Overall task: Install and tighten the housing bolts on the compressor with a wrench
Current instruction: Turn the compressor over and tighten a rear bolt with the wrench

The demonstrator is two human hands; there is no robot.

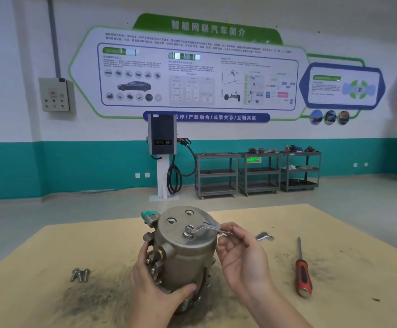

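Observation:
A grey metal compressor (188,254) stands upright on the wooden table (51,245). My left hand (155,285) grips its lower left side, thumb across the front. My right hand (242,252) holds the shaft of a silver ring wrench (208,227) between fingers and thumb. The wrench's ring end sits on a bolt (188,233) in the compressor's top face. Two empty bolt holes (179,216) show farther back on that face. Three loose bolts (80,275) lie on the table to the left.
A red-handled screwdriver (302,273) lies on the table to the right. The wrench's far end (264,236) sticks out past my right hand. Dark grit covers the table around the compressor. Grey carts (259,174) and a charging post (163,150) stand by the far wall.

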